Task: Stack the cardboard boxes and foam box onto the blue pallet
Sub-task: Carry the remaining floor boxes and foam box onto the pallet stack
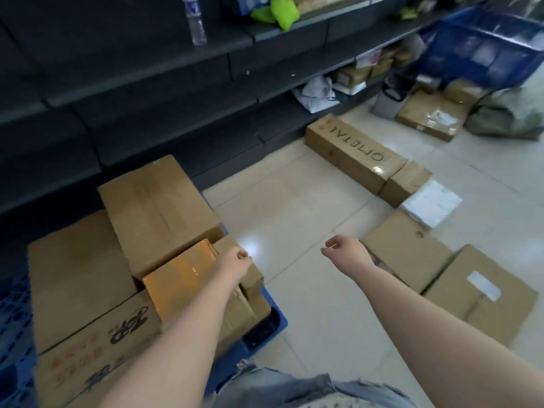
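My left hand (235, 262): fingers loosely curled, holding nothing, poised over the near corner of the small tan box (182, 278) on the blue pallet (265, 325). My right hand (343, 250): fingers also loosely curled and empty, over bare floor tile (294, 207), just beside the flat carton (406, 248).

On the pallet — the small tan box wedged between a tall plain box (159, 207) behind it and a printed box (88, 319) to its left; the pallet's right edge and corner show uncovered.

On the floor, right side — the flat carton, touching a labelled carton (482, 293) nearer me; a white foam box (431, 203) just beyond them; a long lettered box (353, 151) end-to-end with a short box (406, 184), both along the dark shelving (147, 83).

Open tile lies between the pallet and these cartons. Far right: more parcels (432, 114), a blue crate (485, 51).
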`<action>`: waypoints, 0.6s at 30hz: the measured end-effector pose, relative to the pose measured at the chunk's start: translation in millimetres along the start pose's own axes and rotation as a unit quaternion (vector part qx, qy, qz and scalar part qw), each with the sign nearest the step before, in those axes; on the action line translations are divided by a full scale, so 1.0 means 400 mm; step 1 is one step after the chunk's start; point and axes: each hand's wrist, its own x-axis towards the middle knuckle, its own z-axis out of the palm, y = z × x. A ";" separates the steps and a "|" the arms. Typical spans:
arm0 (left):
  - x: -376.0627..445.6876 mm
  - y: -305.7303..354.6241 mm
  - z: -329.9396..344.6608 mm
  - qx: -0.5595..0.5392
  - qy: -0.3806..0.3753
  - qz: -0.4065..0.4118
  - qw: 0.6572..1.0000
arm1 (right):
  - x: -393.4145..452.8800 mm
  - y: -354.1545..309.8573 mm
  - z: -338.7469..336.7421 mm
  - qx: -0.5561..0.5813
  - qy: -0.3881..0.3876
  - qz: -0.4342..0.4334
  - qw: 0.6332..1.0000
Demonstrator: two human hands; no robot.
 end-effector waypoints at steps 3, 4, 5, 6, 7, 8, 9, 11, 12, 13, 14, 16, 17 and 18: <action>-0.026 0.167 0.164 0.036 -0.031 0.028 0.998 | -0.009 0.187 -0.162 0.008 0.032 0.040 0.999; -0.036 0.222 0.221 0.048 -0.041 0.035 0.997 | -0.010 0.251 -0.215 0.007 0.043 0.057 0.997; -0.044 0.274 0.277 0.055 -0.055 0.046 0.996 | -0.008 0.312 -0.267 0.009 0.054 0.074 0.996; -0.051 0.323 0.332 0.060 -0.073 0.057 0.994 | -0.006 0.369 -0.315 0.015 0.063 0.091 0.994; -0.057 0.367 0.385 0.065 -0.089 0.065 0.992 | -0.004 0.422 -0.358 0.024 0.069 0.109 0.991; -0.061 0.409 0.433 0.072 -0.105 0.069 0.989 | 0.001 0.469 -0.394 0.036 0.073 0.129 0.988; -0.063 0.445 0.476 0.079 -0.121 0.071 0.987 | 0.009 0.512 -0.424 0.047 0.075 0.146 0.985; -0.053 0.506 0.554 0.090 -0.151 0.074 0.982 | 0.037 0.585 -0.469 0.062 0.078 0.173 0.980; -0.041 0.534 0.589 0.093 -0.164 0.070 0.980 | 0.059 0.617 -0.486 0.071 0.079 0.186 0.977; -0.020 0.562 0.622 0.098 -0.177 0.064 0.977 | 0.088 0.648 -0.500 0.082 0.080 0.201 0.973; 0.009 0.592 0.655 0.108 -0.189 0.061 0.974 | 0.123 0.676 -0.514 0.093 0.079 0.215 0.969; 0.083 0.657 0.719 0.134 -0.207 0.059 0.967 | 0.206 0.726 -0.540 0.115 0.072 0.240 0.961; 0.128 0.689 0.752 0.146 -0.216 0.059 0.964 | 0.255 0.752 -0.550 0.125 0.065 0.254 0.957; 0.176 0.720 0.786 0.158 -0.223 0.060 0.960 | 0.307 0.779 -0.559 0.133 0.056 0.268 0.953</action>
